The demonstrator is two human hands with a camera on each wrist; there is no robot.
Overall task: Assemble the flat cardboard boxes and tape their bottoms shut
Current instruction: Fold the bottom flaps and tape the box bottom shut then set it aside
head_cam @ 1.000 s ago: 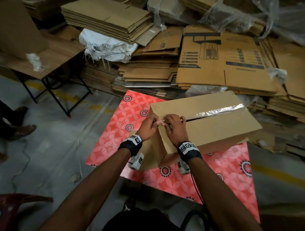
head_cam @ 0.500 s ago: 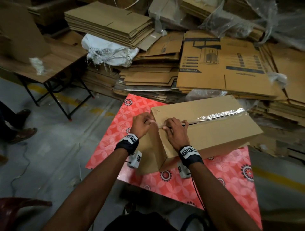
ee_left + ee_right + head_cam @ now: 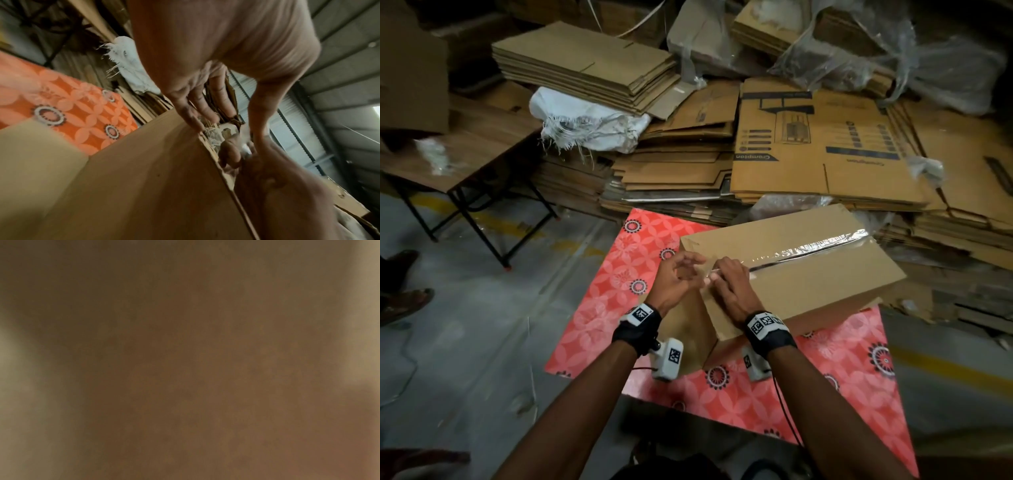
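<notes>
Box (image 3: 808,274) taped | left hand (image 3: 674,284) loose | right hand (image 3: 729,291) pressing flat | cardboard stacks (image 3: 681,164) behind

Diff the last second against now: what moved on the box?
The left hand let go of the tape end at the seam and drew back leftward, fingers loosely spread. The right hand stayed pressing the tape end onto the cardboard box. Box and red patterned mat are as before.
</notes>
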